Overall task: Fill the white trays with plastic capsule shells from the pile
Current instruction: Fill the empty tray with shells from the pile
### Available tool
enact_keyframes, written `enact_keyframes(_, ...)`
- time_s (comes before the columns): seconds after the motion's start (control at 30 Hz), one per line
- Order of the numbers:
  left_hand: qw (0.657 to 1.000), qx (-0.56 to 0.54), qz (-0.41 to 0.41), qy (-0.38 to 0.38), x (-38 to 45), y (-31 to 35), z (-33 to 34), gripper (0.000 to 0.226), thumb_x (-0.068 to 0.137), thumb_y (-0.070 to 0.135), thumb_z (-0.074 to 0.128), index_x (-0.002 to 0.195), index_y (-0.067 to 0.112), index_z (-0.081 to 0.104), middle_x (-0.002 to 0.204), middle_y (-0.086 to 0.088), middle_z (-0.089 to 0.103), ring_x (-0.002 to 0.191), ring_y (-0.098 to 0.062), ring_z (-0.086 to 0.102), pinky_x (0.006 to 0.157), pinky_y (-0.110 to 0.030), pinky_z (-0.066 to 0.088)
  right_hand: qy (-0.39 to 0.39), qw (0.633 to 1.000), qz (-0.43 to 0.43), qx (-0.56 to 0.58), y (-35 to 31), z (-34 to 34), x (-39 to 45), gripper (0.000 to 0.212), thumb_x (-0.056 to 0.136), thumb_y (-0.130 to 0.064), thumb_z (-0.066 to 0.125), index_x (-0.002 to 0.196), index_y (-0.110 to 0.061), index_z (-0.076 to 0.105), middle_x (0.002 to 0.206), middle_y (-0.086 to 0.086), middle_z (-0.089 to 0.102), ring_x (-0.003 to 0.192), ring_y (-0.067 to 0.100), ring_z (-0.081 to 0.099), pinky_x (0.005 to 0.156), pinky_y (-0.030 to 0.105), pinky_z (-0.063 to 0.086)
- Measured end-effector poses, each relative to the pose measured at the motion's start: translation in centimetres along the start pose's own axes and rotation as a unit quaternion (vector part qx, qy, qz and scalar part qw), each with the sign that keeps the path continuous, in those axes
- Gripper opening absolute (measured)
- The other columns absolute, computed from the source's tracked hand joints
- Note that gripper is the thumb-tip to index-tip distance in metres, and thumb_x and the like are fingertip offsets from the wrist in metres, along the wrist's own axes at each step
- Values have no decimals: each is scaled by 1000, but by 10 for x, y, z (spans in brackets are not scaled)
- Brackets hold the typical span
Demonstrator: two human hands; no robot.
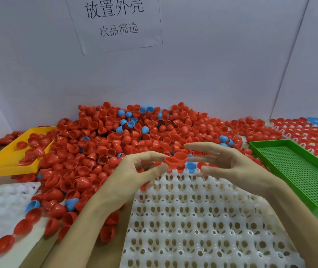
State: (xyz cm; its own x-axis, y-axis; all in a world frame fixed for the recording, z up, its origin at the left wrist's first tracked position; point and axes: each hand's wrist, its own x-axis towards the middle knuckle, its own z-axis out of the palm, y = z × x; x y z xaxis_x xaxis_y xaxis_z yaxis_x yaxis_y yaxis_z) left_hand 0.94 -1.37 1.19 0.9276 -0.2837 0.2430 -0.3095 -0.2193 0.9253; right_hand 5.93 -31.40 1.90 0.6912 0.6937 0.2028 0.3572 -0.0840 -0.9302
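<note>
Red-and-blue shell pile [135,132] behind white tray [202,219], cells mostly empty.

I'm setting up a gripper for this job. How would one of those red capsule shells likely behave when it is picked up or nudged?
Probably very light: the left hand holds a red capsule shell with just fingertips. Its rounded dome suggests it would roll or rock when nudged, as shells in the pile lie at every angle. The glossy, thin-looking plastic may be slippery and could flex under a hard squeeze.
</note>
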Motion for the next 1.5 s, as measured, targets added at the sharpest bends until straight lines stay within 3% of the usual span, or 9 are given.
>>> enact_keyframes(0.23, 995, -70, -55, -43, 5, -10, 13, 41, 100, 58, 62, 121, 25, 76, 64, -1, 34, 58, -15, 38, 71, -17, 48, 12, 1000, 23, 15, -4, 12, 3, 26, 99, -19, 76, 125, -19, 73, 111, 14, 79, 104, 31, 76, 90, 29, 60)
enact_keyframes(0.4, 996, -64, -26, 53, 5, 0, 24, 26, 98, 39, 71, 124, 37, 70, 104, 1, 77, 53, -13, 48, 53, -25, 46, 19, 999, 27, 19, -1, 12, 5, 30, 96, -23, 80, 125, -19, 72, 106, 13, 78, 98, 29, 76, 91, 33, 60)
enact_keyframes(0.6, 977, 163, 70, 121, 1, 0, 36, 5, 97, 42, 70, 102, 41, 71, 88, 17, 76, 57, 4, 58, 61, -15, 47, 13, 1000, 26, -12, 2, 14, 6, 19, 93, -26, 84, 101, -15, 71, 93, 5, 74, 84, 19, 70, 81, 23, 56)
enact_keyframes(0.7, 984, 133, 31, 114, 2, 0, 34, 18, 89, 57, 73, 94, 40, 70, 88, 19, 77, 62, 2, 64, 64, -17, 50, -30, 999, 16, -28, 1, 15, 5, 18, 96, -22, 81, 111, -16, 73, 101, 4, 75, 93, 20, 72, 87, 29, 57)
enact_keyframes(0.83, 984, 110, 4, 141, 5, -1, 18, 12, 88, 42, 80, 95, 36, 73, 91, 15, 79, 71, -26, 72, 71, -48, 62, -42, 999, -1, -16, -2, 15, 5, 36, 105, -22, 69, 141, -23, 64, 120, 11, 75, 106, 29, 73, 90, 32, 59)
enact_keyframes(1.03, 940, 316, 59, 111, 1, -14, -14, 7, 93, 33, 77, 89, 38, 72, 91, 28, 71, 55, 5, 54, 59, -9, 44, 84, 996, 30, 3, 3, 4, 3, 30, 105, -24, 64, 134, -29, 69, 107, 12, 77, 90, 25, 73, 86, 37, 61)
enact_keyframes(1.27, 866, 491, 71, 63, 1, -26, -3, 20, 98, 50, 63, 111, 41, 74, 117, 23, 56, 84, 0, 62, 75, -27, 57, 84, 995, 44, 9, 4, 7, 3, 27, 104, -28, 65, 130, -31, 71, 105, 11, 77, 87, 22, 74, 80, 27, 59)
enact_keyframes(1.37, 904, 392, 98, 139, 6, -23, 0, 26, 96, 47, 65, 118, 37, 73, 114, 16, 58, 71, 0, 61, 70, -15, 51, 92, 995, 46, 6, 3, 6, 3, 26, 104, -26, 64, 128, -31, 73, 104, 10, 78, 88, 24, 74, 83, 31, 61)
enact_keyframes(1.5, 979, -116, -17, 167, 11, -3, 15, 43, 101, 60, 51, 112, 27, 75, 100, -13, 72, 62, -18, 62, 44, -23, 46, 89, 995, 48, 12, -2, 1, 0, 24, 103, -25, 64, 125, -26, 75, 103, 11, 77, 88, 26, 73, 82, 28, 60)
